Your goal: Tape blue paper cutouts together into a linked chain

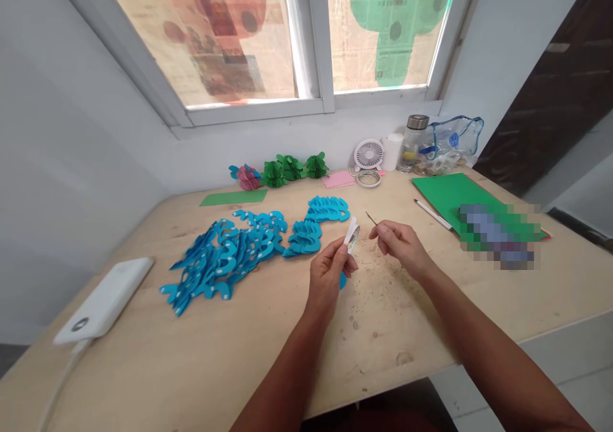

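My left hand point(330, 267) is closed on a small folded piece of white paper point(353, 233) with some print along its edge. A bit of blue paper point(343, 281) shows just below those fingers. To the right, my right hand point(397, 245) pinches a thin dark stick point(371, 218), its tip pointing up and left toward the white piece without touching it. Left of my hands lies a heap of curved blue paper cutouts point(230, 250) with small white squares on them. Two neater stacks of blue cutouts, a nearer one point(303, 238) and a farther one point(328, 208), sit beside the heap.
A white power bank point(108, 298) with a cable lies at the left. Green paper flowers point(292, 169), a small fan point(368, 155), a tape roll point(368, 178) and a glass bottle point(412, 143) line the back. Green sheets point(454, 193) and a white pen point(432, 214) lie right.
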The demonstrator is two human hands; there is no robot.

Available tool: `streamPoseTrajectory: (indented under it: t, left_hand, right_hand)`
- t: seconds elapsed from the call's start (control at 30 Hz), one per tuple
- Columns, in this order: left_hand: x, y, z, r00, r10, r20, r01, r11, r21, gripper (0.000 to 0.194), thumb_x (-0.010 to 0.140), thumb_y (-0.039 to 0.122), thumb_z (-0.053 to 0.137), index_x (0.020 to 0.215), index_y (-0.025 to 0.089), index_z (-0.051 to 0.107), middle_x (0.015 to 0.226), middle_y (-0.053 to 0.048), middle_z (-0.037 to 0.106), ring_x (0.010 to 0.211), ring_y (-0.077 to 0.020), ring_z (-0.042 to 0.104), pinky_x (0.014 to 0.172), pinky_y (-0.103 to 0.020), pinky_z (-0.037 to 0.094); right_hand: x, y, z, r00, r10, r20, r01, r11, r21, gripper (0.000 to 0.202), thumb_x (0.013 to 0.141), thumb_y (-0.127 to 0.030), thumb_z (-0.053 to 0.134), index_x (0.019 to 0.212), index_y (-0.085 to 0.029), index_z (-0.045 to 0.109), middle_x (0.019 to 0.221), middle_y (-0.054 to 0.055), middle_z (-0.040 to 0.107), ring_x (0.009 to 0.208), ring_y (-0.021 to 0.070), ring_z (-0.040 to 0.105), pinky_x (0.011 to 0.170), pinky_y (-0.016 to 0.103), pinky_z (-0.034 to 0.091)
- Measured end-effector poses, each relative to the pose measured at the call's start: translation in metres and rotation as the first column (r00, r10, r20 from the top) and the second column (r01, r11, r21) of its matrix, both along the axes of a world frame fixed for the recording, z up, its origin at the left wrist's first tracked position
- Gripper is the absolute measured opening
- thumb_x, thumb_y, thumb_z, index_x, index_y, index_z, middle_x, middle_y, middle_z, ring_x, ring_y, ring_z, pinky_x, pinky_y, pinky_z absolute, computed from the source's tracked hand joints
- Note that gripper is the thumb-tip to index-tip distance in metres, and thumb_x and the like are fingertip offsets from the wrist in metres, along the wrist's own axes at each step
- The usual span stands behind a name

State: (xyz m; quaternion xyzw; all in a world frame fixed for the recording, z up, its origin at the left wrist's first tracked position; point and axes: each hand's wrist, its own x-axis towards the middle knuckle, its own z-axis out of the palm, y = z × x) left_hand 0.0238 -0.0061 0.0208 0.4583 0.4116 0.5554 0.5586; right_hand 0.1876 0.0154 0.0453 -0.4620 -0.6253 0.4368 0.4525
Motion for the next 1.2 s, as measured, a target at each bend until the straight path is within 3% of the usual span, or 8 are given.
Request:
streamPoseTrajectory:
  t: [0.27,1.2]
  left_hand:
    - [-0.0003,-0.0027,0.0021,0.998,-0.030,-0.059,0.032,0.999,0.026,0.038,0.080,0.038,0.055,0.105,0.012,0.064,0.052,0.001,0.054,0.048,-0.0083,0.044,0.048,-0.021,0.036]
    - [-0.0005,-0.0038,0.0031,0.994,-0.028,-0.104,0.030,0.999,0.014,0.039,0.076,0.040,0.058,0.104,0.013,0.066,0.054,0.001,0.055,0.049,-0.0091,0.045,0.049,-0.021,0.036]
  right_hand:
    - [-0.0010,-0.0015,0.0030,0.985,0.077,0.154,-0.075,0.997,-0.018,0.038,0.084,-0.049,0.044,0.073,-0.015,0.058,0.048,-0.005,0.043,0.046,0.0085,0.038,0.047,0.022,0.028]
    - [-0.0025,-0.0024,0.0021,0.987,0.046,0.154,-0.043,0.999,-0.020,0.043,0.083,-0.052,0.043,0.069,-0.014,0.058,0.046,-0.006,0.032,0.044,0.0073,0.029,0.044,0.022,0.023]
